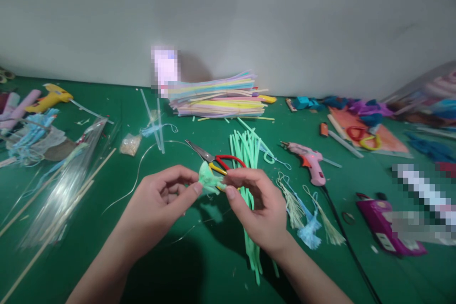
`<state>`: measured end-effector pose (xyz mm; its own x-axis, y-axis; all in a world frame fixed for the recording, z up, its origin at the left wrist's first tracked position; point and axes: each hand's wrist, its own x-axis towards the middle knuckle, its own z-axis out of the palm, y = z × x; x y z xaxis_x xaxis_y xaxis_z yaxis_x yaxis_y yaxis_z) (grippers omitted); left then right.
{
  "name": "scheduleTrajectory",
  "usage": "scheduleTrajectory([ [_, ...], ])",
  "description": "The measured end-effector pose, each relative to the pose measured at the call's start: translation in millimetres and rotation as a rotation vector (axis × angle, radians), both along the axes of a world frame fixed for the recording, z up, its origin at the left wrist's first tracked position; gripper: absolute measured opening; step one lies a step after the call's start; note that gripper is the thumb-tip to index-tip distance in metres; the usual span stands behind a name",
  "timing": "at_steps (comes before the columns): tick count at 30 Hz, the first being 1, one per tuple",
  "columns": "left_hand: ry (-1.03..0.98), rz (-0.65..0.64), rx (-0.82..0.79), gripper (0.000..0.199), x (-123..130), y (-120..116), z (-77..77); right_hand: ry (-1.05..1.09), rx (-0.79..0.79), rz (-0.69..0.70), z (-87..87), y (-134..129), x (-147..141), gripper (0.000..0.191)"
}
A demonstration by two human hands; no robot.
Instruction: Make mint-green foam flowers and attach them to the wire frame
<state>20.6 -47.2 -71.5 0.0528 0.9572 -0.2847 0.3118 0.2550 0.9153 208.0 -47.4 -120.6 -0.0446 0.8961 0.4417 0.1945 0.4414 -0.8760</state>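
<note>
A small light green fuzzy piece [210,179] is held between both hands above the table. My left hand [167,199] pinches its left side between thumb and finger. My right hand [258,204] pinches its right end, with the other fingers curled. Just behind the piece lie scissors [207,156] with red and yellow handles, their blades pointing to the upper left. Green pipe cleaners [249,147] lie in a long bundle beneath and beyond my right hand. A thin pale wire [137,175] curves over the table left of the hands.
Behind lie bundles of pastel pipe cleaners [221,97]. A pink glue gun [313,164], its black cable and several tassels [309,228] are at right. At left are a yellow glue gun [53,98], clear wrappers [67,190] and wooden sticks [76,199]. The green table [164,266] meets a grey wall.
</note>
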Motion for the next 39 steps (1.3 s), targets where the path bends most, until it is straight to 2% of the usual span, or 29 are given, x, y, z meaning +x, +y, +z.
scheduleTrajectory([
  [7,-0.045,-0.087,0.008,0.03,-4.8,4.7,-7.8,0.069,-0.145,0.109,4.8,3.0,0.9,0.03],
  [12,-0.075,-0.104,0.017,0.026,-5.0,4.5,-9.0,0.05,-0.219,0.137,5.3,4.9,0.4,0.017],
  [18,-0.094,-0.001,0.066,0.02,-4.2,2.2,-4.6,0.122,-0.223,0.186,3.4,4.7,0.0,0.021],
  [20,-0.119,-0.034,0.062,0.02,-5.2,3.0,-5.4,0.144,-0.237,0.198,2.3,3.9,0.5,0.021],
  [24,-0.23,-0.162,0.04,0.02,-5.8,5.3,-6.9,0.109,-0.197,0.222,2.7,2.5,3.5,0.022],
  [28,-0.294,-0.163,0.036,0.018,-4.9,6.6,-7.1,0.084,-0.128,0.174,4.7,0.9,5.1,0.025],
  [34,-0.258,-0.166,0.004,0.021,-6.4,8.7,-8.3,0.12,-0.018,0.081,4.1,-2.7,0.6,0.032],
  [39,-0.277,-0.185,-0.008,0.021,-7.4,7.7,-9.7,0.069,-0.052,0.093,6.1,-4.1,0.3,0.026],
])
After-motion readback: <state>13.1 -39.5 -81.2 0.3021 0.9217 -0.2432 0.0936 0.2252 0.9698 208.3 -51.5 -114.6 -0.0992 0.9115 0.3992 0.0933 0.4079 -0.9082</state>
